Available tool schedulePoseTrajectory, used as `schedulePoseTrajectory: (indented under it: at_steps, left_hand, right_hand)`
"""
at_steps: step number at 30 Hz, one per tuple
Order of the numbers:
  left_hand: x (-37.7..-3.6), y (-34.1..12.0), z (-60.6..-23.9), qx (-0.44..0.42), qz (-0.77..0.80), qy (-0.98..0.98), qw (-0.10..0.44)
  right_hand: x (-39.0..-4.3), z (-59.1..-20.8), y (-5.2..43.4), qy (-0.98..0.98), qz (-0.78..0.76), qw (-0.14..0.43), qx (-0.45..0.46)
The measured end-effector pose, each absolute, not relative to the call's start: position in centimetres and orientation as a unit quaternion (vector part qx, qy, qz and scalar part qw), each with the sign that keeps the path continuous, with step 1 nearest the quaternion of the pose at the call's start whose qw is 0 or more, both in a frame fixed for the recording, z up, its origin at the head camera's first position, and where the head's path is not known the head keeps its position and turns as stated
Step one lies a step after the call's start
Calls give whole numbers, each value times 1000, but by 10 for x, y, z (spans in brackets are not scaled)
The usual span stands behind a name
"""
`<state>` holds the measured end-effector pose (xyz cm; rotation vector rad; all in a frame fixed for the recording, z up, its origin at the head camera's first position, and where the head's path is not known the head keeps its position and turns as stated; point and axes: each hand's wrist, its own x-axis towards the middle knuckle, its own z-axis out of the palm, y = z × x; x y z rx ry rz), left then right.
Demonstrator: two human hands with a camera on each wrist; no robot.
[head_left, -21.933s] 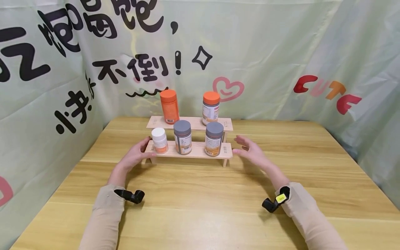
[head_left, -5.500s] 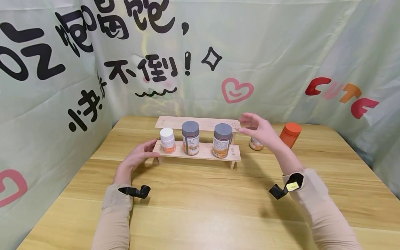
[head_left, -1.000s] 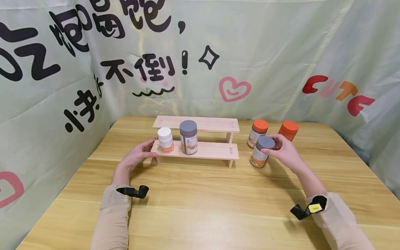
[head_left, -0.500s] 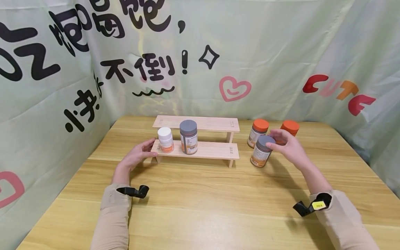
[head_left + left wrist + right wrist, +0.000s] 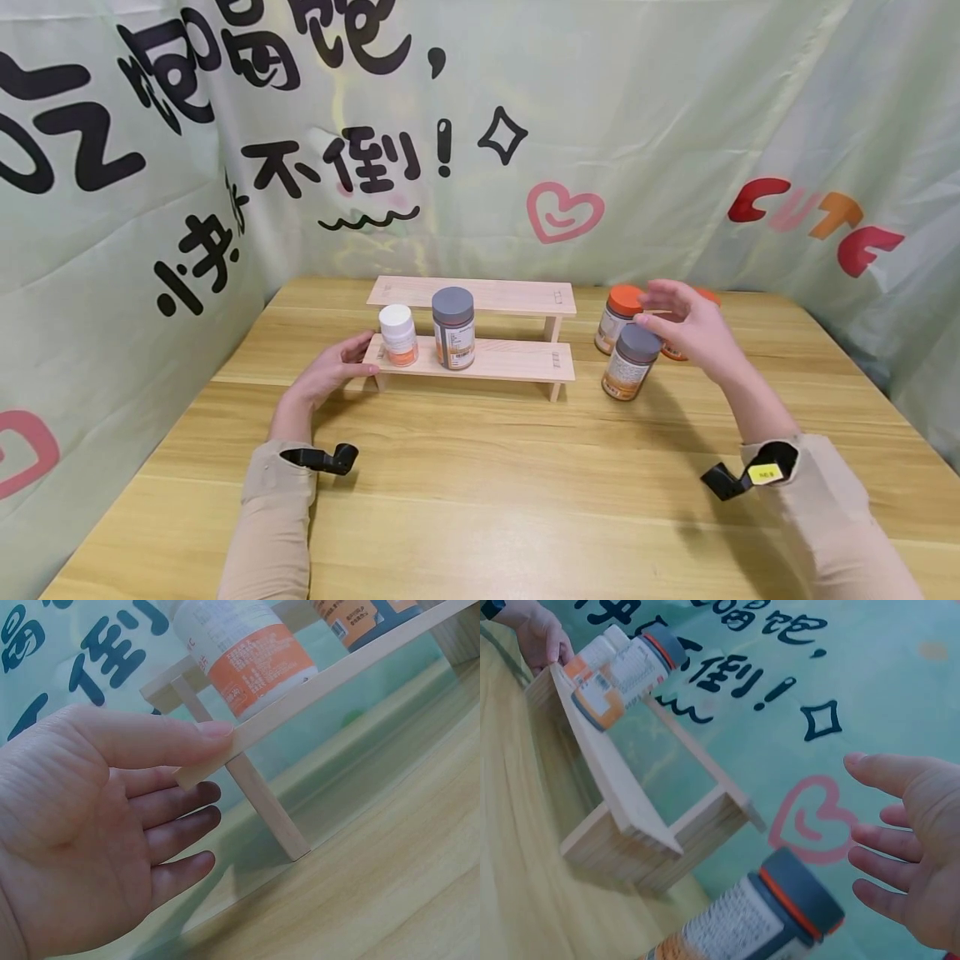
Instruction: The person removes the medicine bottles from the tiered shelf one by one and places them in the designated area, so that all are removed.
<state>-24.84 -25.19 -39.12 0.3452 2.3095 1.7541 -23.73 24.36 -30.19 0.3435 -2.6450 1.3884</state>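
At the left end of the two-tier wooden shelf [image 5: 510,358], my left hand [image 5: 335,367] holds the lower board, thumb on top and fingers beneath. On that board stand a small white bottle [image 5: 398,336] and a grey-lidded bottle [image 5: 453,329]. My right hand [image 5: 693,325] hovers with spread fingers just above another grey-lidded bottle [image 5: 628,367], which stands on the table right of the shelf. In the right wrist view its fingers are apart from that bottle's lid [image 5: 799,889]. Behind it is a bottle with an orange lid [image 5: 618,317].
An orange bottle [image 5: 707,296] stands at the back right, mostly hidden by my right hand. The upper board [image 5: 472,294] of the shelf sits further back. A printed cloth [image 5: 637,150] hangs behind the wooden table [image 5: 480,500].
Two orange-lidded bottles, then one grey-lidded bottle, went from the shelf to the table at right. My right hand has just let go of the grey-lidded bottle and risen. The left hand stays put.
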Motion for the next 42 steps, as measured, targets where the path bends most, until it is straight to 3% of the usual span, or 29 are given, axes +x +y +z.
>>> schedulePoseTrajectory:
  at_steps: [17,31,42]
  left_hand:
    - [-249,-253,-391,116,596,787,110]
    - [-250,-253,-391,115,593,790,110]
    - [-250,-253,-391,115,595,788,111]
  right_hand:
    - [-247,-273,189,-857,483,45,173]
    - [-257,-282,135,-821,519,-6,237]
    - [-262,-292,94,-801,535,-13,266]
